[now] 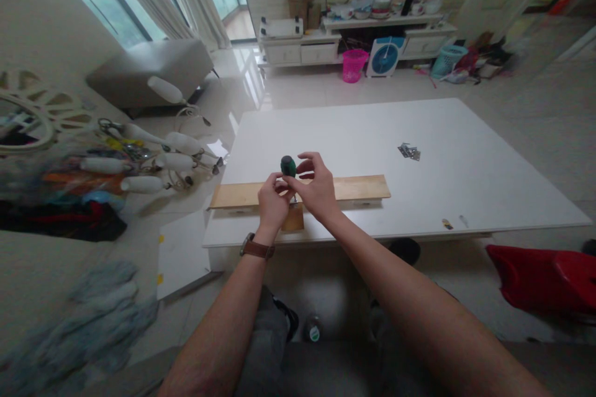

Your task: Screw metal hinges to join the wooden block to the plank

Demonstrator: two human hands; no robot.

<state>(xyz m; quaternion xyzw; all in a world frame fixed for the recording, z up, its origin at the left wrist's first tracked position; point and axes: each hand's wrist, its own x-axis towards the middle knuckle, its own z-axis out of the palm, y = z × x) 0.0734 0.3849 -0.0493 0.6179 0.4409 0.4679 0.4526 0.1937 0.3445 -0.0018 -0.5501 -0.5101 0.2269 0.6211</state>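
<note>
A screwdriver [288,165] with a dark green and black handle stands upright over a long wooden board [361,187]. My left hand [274,201] is closed, its fingertips pinched low around the tool, just under the handle. From the other side, my right hand [318,189] has thumb and curled fingers at the handle. Below the fingers a bit of shiny metal shows, mostly hidden. A short wooden piece [293,219] juts from the board toward me. The long board rests on a white panel [447,180].
Several metal brackets [410,151] lie in a pile on the panel's right half. Two small items, one a yellow-and-black piece [447,224], sit by its near edge. A red chair [544,276] stands at right, a white box [184,254] at left, a lamp [172,142] beyond.
</note>
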